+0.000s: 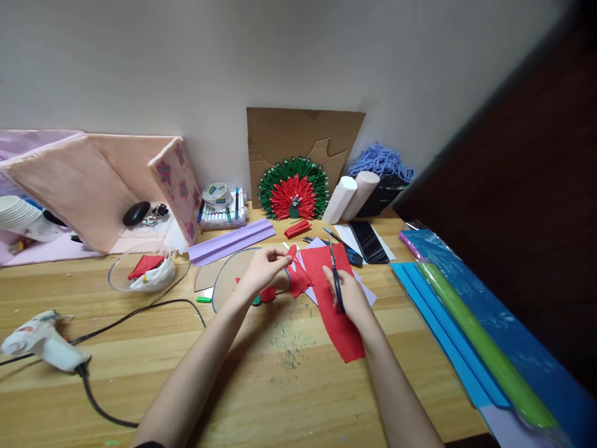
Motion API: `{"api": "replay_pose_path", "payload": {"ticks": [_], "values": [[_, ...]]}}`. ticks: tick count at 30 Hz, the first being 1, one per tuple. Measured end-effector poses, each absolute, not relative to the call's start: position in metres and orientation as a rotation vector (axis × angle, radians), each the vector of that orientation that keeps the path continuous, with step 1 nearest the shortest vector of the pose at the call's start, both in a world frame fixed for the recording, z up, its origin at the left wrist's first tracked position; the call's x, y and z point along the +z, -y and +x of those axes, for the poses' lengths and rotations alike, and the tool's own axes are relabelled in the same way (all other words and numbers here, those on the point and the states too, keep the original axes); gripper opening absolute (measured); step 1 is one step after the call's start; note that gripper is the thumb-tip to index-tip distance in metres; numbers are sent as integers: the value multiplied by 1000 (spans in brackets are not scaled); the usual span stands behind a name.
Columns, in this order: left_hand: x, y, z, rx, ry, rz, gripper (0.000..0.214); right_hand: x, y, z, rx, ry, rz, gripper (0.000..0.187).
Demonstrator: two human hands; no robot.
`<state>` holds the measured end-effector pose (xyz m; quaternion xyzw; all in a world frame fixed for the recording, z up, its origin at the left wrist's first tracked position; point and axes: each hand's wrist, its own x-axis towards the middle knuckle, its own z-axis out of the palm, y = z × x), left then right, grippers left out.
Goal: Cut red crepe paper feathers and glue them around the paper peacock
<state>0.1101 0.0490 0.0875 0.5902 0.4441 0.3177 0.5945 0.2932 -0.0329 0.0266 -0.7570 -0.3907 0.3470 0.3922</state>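
Note:
My left hand (pixel 269 266) pinches a small cut piece of red crepe paper (pixel 292 252) between thumb and fingertips. My right hand (pixel 351 294) is wrapped round a pair of scissors (pixel 336 277), blades pointing away from me. Beneath the scissors lies a larger red crepe paper sheet (pixel 342 336), and smaller red scraps (pixel 298 281) rest between my hands. Partly under my left forearm is a round cardboard piece (pixel 231 280) with a blue outline; some red and green bits show on it. Lilac paper (pixel 366 289) sticks out from under the red sheet.
A peacock craft (pixel 293 190) leans on cardboard (pixel 289 130) at the back. To the left are a glue gun (pixel 44 341) with its cord, a clear bowl (pixel 116 274) and a folded lilac strip (pixel 233 241). A phone (pixel 370 241) and a green roll (pixel 485 342) lie right.

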Motion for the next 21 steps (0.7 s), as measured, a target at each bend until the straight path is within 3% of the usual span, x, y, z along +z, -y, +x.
{"api": "replay_pose_path", "payload": {"ticks": [3, 5, 11, 17, 21], "values": [[89, -48, 110, 715, -1005, 1397, 20, 26, 36, 313, 488, 1204, -2313, 32], [90, -47, 110, 704, -994, 1407, 23, 23, 37, 319, 383, 1262, -2449, 31], [90, -45, 111, 644, -966, 1469, 28, 20, 35, 315, 148, 1283, -2262, 31], [69, -38, 123, 675, -953, 1401, 27, 32, 32, 279, 1084, 1002, -1376, 33], [60, -33, 129, 659, -925, 1376, 26, 31, 31, 263, 1202, 852, -1257, 32]]}}
